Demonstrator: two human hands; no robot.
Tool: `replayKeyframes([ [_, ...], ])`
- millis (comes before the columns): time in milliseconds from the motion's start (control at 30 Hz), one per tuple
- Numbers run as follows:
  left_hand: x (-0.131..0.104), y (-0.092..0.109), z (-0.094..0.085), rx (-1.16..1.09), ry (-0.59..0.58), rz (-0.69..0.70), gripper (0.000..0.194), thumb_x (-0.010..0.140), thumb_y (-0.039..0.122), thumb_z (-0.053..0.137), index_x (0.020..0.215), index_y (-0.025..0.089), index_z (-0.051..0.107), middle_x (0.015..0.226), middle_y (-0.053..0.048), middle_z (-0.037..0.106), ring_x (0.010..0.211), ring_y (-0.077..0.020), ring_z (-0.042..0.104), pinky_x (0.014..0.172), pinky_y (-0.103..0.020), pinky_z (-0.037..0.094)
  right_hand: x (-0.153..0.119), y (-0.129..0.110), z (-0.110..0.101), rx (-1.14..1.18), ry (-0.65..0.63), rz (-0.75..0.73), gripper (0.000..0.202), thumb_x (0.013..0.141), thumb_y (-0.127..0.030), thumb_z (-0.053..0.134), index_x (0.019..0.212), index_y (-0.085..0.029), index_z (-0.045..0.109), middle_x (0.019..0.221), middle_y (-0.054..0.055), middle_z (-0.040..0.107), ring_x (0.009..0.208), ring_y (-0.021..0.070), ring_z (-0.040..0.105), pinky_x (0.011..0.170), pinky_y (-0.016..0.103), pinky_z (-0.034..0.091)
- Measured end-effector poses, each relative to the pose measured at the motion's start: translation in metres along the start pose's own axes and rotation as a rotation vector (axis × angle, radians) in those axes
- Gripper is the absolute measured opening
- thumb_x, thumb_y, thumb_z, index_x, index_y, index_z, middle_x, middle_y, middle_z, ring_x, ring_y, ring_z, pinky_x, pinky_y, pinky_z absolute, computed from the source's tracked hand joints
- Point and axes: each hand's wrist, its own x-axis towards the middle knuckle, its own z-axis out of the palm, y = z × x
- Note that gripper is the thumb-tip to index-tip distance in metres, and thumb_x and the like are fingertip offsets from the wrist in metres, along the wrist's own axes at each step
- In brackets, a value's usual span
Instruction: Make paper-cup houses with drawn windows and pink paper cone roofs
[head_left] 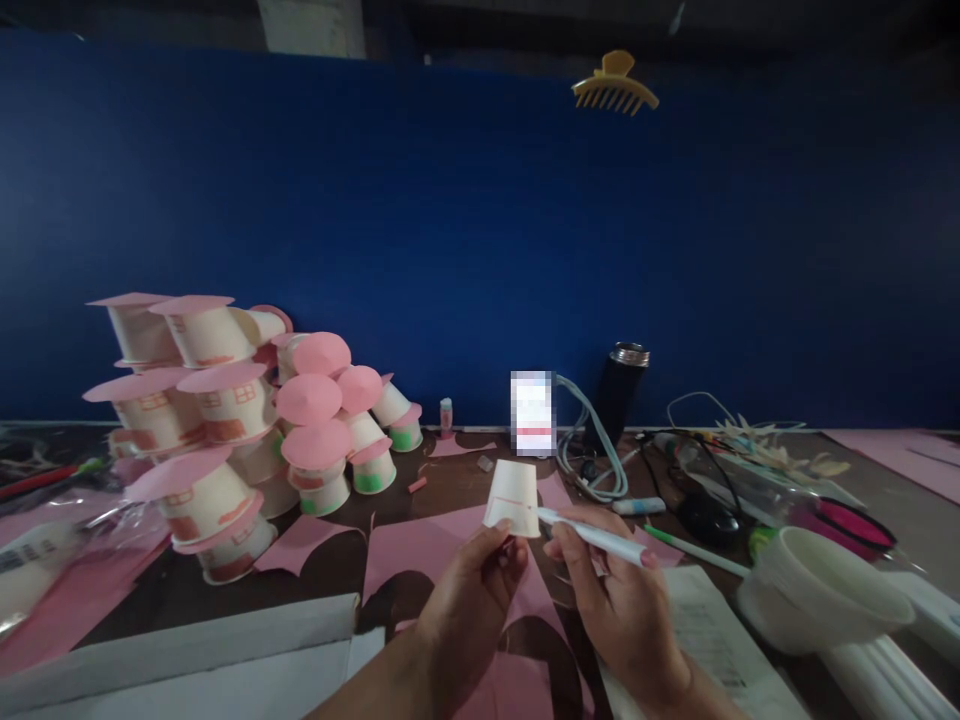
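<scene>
Blue wall (375, 200) behind, the left hand (471, 590) pinches a cup (514, 482), the right hand (619, 600) a marker (604, 539) near illegible paperwork (712, 630).

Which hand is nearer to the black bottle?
The right. The right hand, holding a pen, is in front of the bottle; the left hand, holding a cup, is farther off, in front and to the left.

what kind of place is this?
Likely a craft worktable against a blue partition. Signs: stacked white cups with pink paper tops and drawn-on windows, cut pink paper lying about, and a marker in the right hand. Home or workshop: can't tell.
</scene>
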Motion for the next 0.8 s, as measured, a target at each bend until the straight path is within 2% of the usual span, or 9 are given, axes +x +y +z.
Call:
replayKeyframes([
  [133, -0.0014, 0.0006, 0.0003, 0.012, -0.01, 0.0, 0.009, 0.08, 0.0, 0.058, 0.074, 0.003, 0.064, 0.067, -0.008, 0.066, 0.06, -0.0094, 0.063, 0.062, -0.018, 0.057, -0.0006, 0.0015, 0.0012, -0.022, 0.007, 0.008, 0.015, 0.092, -0.029, 0.051, 0.098, -0.021, 0.062, 0.081, 0.005, 0.07, 0.069, 0.0185, 0.07, 0.065, 0.029, 0.056],
  [300, -0.002, -0.0003, 0.0, 0.015, -0.034, 0.0, 0.01, 0.08, 0.0, 0.058, 0.074, 0.003, 0.064, 0.068, -0.008, 0.066, 0.06, -0.0091, 0.063, 0.064, -0.018, 0.057, -0.0007, 0.0002, 0.0009, -0.031, -0.005, -0.016, 0.015, 0.093, -0.028, 0.05, 0.098, -0.021, 0.062, 0.088, 0.006, 0.07, 0.071, 0.0181, 0.07, 0.067, 0.029, 0.057],
  [567, 0.0006, -0.0026, -0.0039, 0.041, -0.072, 0.007, 0.004, 0.077, 0.001, 0.063, 0.076, 0.003, 0.066, 0.072, -0.008, 0.067, 0.064, -0.0097, 0.064, 0.067, -0.019, 0.057, -0.0019, 0.0037, 0.0031, -0.022, -0.028, 0.005, 0.014, 0.092, -0.027, 0.051, 0.101, -0.021, 0.061, 0.087, 0.005, 0.069, 0.073, 0.0182, 0.07, 0.069, 0.03, 0.056],
  [800, -0.0016, -0.0007, -0.0001, 0.067, -0.076, 0.009, 0.006, 0.078, 0.001, 0.06, 0.077, 0.002, 0.066, 0.072, -0.009, 0.067, 0.062, -0.0093, 0.063, 0.064, -0.017, 0.057, -0.0036, 0.0046, 0.005, -0.009, -0.052, 0.022, 0.014, 0.093, -0.026, 0.051, 0.102, -0.022, 0.06, 0.09, 0.006, 0.068, 0.08, 0.0194, 0.07, 0.073, 0.031, 0.055],
])
